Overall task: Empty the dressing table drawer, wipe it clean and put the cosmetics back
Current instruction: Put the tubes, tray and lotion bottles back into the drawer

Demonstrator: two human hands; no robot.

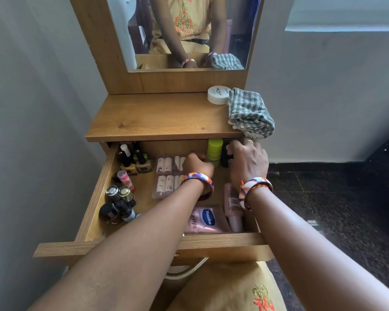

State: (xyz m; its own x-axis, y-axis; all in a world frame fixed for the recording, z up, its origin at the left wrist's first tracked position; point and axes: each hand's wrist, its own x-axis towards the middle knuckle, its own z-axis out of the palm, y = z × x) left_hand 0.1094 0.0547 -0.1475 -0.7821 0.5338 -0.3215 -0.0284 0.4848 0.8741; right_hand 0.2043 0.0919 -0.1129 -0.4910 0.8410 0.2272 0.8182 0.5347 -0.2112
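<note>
Wooden dressing table [112, 63] against grey wall, mirror [184, 32] up top, reflecting a person's torso and both wrists. Worktop [157, 117] below mirror, bare wood across left and middle; at far right a folded grey checked cloth [249, 113] overhanging the right near corner, and just left of it, touching, a white round jar [218, 94]. Drawer [144, 245] pulled out wide below worktop, still full. Near right inside: pink Vaseline tube [206, 218] lying flat, beside it on the right a slimmer pink tube [233, 205]. Middle: flat clear pack of small pale bottles [166, 176], partly under left wrist. Far right, just under worktop edge: lime-green container [215, 151] upright, dark item right of it, too hidden to identify. Left side: upright nail polish bottles [133, 162] at far corner, pink-capped stick [126, 178] nearer, cluster of small dark bottles [119, 205] with metallic caps nearest. Left hand [195, 163] reaching in at drawer middle, fingers curled just left of the green container; grip hidden, cannot tell what is held. Right hand [247, 160] at far right of drawer, fingers bent down over the dark item; contact hidden, cannot tell. Patterned bangle on each wrist.
</note>
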